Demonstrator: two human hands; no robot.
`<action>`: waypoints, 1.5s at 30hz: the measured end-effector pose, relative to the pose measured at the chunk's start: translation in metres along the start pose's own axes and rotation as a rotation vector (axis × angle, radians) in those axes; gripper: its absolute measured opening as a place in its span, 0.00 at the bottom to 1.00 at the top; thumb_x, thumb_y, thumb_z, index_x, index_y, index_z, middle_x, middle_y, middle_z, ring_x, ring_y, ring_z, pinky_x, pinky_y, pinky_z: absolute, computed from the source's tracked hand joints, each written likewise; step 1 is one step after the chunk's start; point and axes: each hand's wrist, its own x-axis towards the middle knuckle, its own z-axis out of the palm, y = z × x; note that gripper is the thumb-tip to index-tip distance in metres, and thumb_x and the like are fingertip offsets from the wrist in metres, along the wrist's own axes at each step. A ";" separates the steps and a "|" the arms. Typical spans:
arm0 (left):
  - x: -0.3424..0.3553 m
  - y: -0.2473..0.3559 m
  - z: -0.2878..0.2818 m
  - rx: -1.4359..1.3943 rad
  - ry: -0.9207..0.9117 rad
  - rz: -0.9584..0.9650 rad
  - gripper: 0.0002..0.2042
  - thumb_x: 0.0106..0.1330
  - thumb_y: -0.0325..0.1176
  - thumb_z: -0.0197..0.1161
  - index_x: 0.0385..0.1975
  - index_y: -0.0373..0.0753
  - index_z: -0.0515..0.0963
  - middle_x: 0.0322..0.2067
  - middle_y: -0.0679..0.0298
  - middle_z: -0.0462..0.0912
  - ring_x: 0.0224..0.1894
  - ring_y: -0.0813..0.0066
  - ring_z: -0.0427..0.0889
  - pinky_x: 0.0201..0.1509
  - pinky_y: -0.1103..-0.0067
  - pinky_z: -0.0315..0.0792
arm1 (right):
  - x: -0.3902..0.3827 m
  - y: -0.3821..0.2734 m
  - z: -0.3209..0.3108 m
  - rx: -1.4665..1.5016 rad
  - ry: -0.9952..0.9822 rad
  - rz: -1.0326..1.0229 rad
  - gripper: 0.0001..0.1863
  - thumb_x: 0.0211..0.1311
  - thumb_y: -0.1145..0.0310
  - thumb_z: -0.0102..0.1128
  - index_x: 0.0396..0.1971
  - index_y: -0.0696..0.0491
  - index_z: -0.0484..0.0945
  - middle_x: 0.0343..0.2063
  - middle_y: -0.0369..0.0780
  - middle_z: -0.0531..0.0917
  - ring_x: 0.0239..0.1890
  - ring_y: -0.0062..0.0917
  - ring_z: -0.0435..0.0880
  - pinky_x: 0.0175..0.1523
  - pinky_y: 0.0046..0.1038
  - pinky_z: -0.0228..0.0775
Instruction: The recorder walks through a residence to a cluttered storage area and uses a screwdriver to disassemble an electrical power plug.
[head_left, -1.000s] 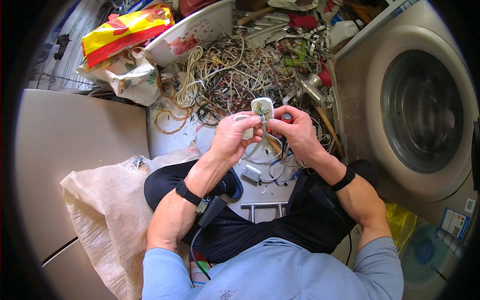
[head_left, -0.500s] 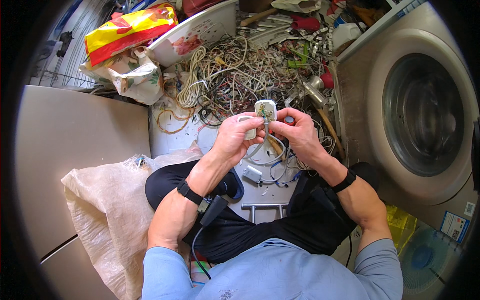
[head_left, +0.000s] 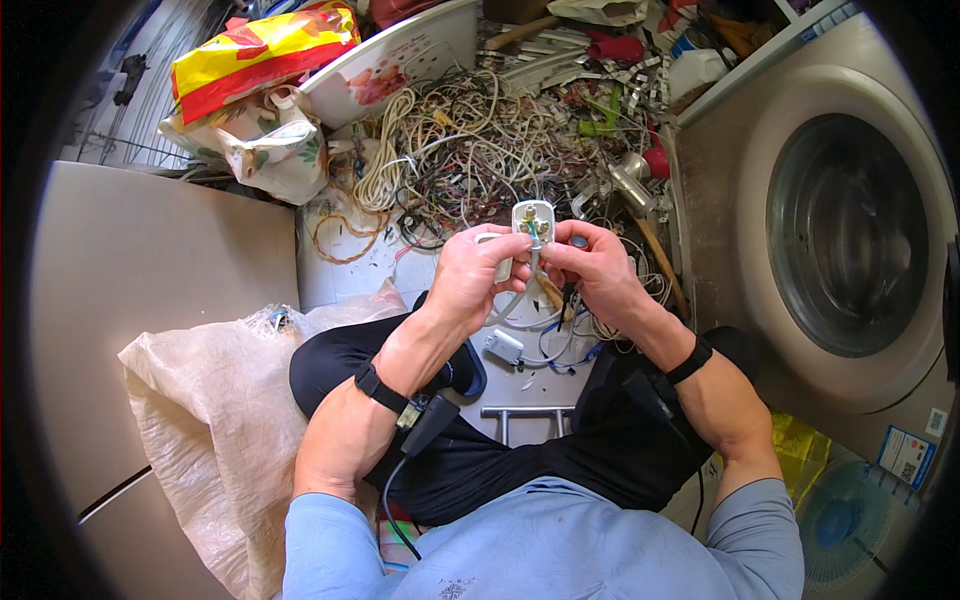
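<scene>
Above the cable pile, a white plug housing [head_left: 533, 214] lies opened, its brass terminals and coloured wires bared, with a grey cable running down from it. My left hand [head_left: 472, 265] is closed on the housing's lower left edge and also keeps a loose white cover [head_left: 493, 258] against its fingers. Fingertips of my right hand [head_left: 597, 262] pinch at the cable end of the housing. That hand also holds what looks like a screwdriver [head_left: 578, 242], its round dark handle end uppermost and a thin dark shaft below. Its tip is hard to make out.
A heap of tangled cables [head_left: 470, 150] and metal scraps fills the far floor. Between my feet lies a white plug-like piece [head_left: 504, 347] on a cable. A washing machine [head_left: 715, 230] stands right, a beige panel [head_left: 180, 250] and woven sack [head_left: 215, 390] left.
The housing has tilted more upright, showing its terminals more squarely. In my right hand, the screwdriver has turned so that its dark shaft now points downward.
</scene>
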 end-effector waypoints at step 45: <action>-0.001 0.008 0.000 -0.099 -0.154 -0.017 0.11 0.67 0.28 0.66 0.46 0.32 0.79 0.33 0.64 0.85 0.33 0.79 0.85 0.36 0.81 0.81 | 0.005 0.002 -0.011 0.122 -0.071 -0.013 0.08 0.69 0.70 0.64 0.43 0.56 0.77 0.30 0.34 0.82 0.30 0.16 0.80 0.38 0.20 0.73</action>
